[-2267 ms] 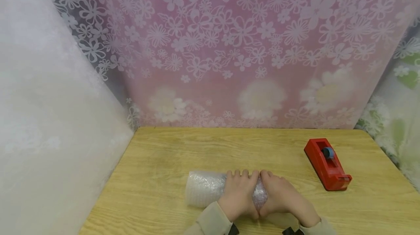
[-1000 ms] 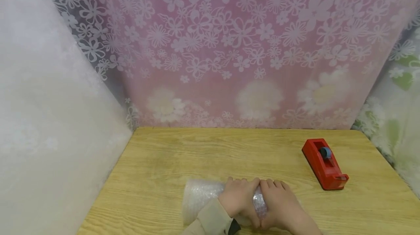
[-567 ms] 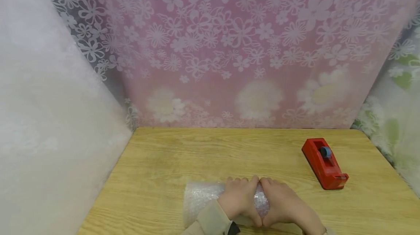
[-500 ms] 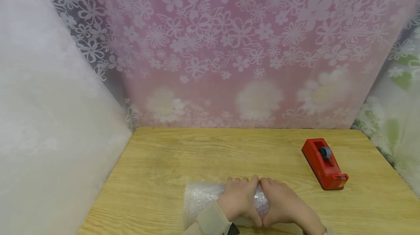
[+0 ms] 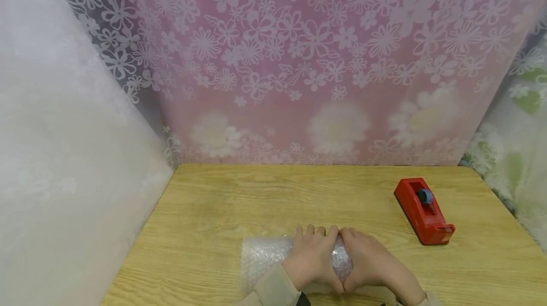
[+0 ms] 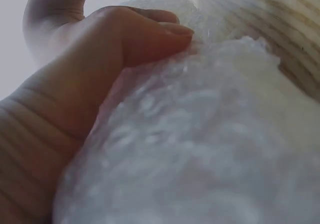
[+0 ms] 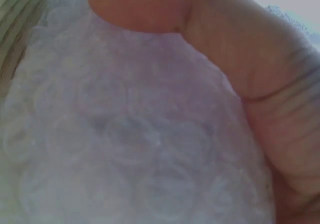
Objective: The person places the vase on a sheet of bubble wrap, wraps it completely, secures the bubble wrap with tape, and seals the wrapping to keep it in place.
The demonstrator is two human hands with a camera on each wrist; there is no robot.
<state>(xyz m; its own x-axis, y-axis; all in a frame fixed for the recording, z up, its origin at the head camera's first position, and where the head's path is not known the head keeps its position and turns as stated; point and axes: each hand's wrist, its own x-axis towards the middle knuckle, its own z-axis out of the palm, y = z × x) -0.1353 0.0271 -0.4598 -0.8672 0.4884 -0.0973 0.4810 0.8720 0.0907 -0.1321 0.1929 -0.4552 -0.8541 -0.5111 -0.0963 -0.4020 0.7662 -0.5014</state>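
Observation:
A roll of bubble wrap (image 5: pixel 265 258) lies sideways near the front of the wooden table; a faint purplish tint shows through it between the hands. My left hand (image 5: pixel 311 258) grips its middle from above, thumb on the near side and fingers over the far side. Close beside it, my right hand (image 5: pixel 369 263) grips the roll's right part, and the two thumbs meet. In the left wrist view the thumb presses on the bubble wrap (image 6: pixel 190 149). The right wrist view shows the other thumb curled over the bubble wrap (image 7: pixel 135 134). What is inside cannot be made out.
A red tape dispenser (image 5: pixel 423 213) with a small blue-cored tape roll stands on the right of the wooden table (image 5: pixel 213 201). Pink floral cloth (image 5: pixel 273 59) hangs behind the table, with pale cloth (image 5: pixel 77 154) along the left side.
Both hands and the bubble wrap roll sit slightly nearer the table's front edge than at first. Lately they have barely moved, still gripping the roll. The dispenser stays in place.

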